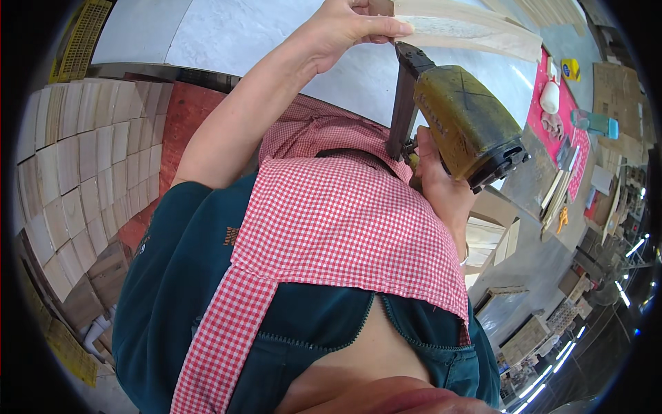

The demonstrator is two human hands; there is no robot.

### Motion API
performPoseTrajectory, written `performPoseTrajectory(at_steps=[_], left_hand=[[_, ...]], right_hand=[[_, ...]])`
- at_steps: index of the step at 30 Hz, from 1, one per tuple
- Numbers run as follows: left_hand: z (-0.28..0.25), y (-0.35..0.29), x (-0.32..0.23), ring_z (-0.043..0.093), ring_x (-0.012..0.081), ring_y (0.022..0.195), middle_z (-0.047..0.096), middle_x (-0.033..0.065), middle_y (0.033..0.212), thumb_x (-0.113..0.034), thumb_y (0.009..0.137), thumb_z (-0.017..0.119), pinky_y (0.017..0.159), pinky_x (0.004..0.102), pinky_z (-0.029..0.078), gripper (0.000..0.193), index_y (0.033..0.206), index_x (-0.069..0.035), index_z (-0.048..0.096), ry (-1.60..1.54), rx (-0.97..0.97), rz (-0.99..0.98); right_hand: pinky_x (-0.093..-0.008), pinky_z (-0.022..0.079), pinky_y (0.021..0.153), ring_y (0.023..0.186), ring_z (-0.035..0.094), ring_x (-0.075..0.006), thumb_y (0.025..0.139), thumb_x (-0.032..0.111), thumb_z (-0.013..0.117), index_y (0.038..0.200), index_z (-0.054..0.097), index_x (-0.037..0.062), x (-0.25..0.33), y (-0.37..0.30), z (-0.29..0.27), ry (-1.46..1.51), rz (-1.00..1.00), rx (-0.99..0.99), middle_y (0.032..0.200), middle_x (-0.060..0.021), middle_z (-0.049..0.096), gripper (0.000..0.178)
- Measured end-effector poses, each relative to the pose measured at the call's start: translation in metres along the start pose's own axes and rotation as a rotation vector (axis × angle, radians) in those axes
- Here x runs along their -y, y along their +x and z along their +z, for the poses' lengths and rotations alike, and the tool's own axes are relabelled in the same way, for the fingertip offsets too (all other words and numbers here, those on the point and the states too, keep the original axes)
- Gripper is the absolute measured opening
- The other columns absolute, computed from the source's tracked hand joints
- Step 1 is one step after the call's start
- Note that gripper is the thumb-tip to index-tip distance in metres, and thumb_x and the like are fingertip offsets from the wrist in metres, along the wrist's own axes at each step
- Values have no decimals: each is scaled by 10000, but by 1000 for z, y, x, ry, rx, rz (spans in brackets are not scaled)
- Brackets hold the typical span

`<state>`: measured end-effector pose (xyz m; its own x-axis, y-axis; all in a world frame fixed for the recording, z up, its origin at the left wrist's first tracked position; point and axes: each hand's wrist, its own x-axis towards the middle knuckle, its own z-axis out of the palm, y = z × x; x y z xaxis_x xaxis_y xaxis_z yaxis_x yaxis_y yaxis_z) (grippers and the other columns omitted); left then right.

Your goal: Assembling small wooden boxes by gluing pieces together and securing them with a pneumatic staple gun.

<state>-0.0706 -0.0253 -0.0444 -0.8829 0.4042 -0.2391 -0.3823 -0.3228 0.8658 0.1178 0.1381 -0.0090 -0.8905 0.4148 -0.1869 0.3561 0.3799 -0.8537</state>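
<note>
Near the top of the head view, my left hand (pixel 355 26) is closed on the end of a pale wooden board (pixel 469 31), its thumb pressed along the near side. A darker wood piece (pixel 381 7) shows beside the fingers, partly cut off by the frame edge. My right hand (pixel 441 176) grips a nail gun (pixel 469 110) with a worn olive-yellow body. Its dark nose points at the board's end, close to my left thumb. The long dark magazine (pixel 403 114) runs toward my apron. The right fingers are mostly hidden behind the tool.
A white worktop (pixel 227 34) lies under the board. Stacked wooden blocks (pixel 76 172) rise at the left, near a yellow crate (pixel 79 41). On the right, a pink cloth (pixel 541 114) carries a white bottle (pixel 549 98), with a teal-capped container (pixel 594 123) beyond.
</note>
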Motion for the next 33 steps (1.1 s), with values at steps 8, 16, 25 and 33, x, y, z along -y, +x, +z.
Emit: performPoseTrajectory(at_steps=[8, 16, 25, 33], left_hand=[[1, -1, 0, 643, 155, 766, 655, 68, 843, -29, 840, 784, 719, 224, 538, 174, 899, -54, 623, 6, -26, -7], [1, 0, 6, 648, 158, 773, 661, 79, 853, -5, 835, 781, 728, 228, 543, 178, 900, -49, 622, 8, -39, -47], [-45, 10, 15, 673, 201, 954, 679, 193, 1088, -149, 837, 826, 877, 256, 561, 563, 1246, 154, 588, 111, 49, 4], [-60, 31, 20, 645, 229, 1006, 650, 202, 1164, -128, 809, 830, 877, 278, 540, 757, 1426, 119, 467, 347, 103, 80]], right_hand=[[-371, 613, 882, 1077, 699, -312, 849, 188, 827, 1306, 560, -1, 3, -1, 2, -25, -11, -16, 1235, -203, 663, 562], [-358, 606, 895, 1098, 690, -300, 843, 158, 833, 1315, 549, -2, 10, -1, -1, 14, 148, -41, 1236, -197, 659, 574], [-255, 475, 532, 530, 562, -109, 897, 160, 751, 1150, 607, -27, -14, 33, -97, 184, 87, -449, 745, -72, 646, 346], [-434, 547, 695, 737, 678, -341, 825, 248, 749, 1168, 587, -37, -149, 106, -217, -547, -17, -596, 879, -201, 697, 475]])
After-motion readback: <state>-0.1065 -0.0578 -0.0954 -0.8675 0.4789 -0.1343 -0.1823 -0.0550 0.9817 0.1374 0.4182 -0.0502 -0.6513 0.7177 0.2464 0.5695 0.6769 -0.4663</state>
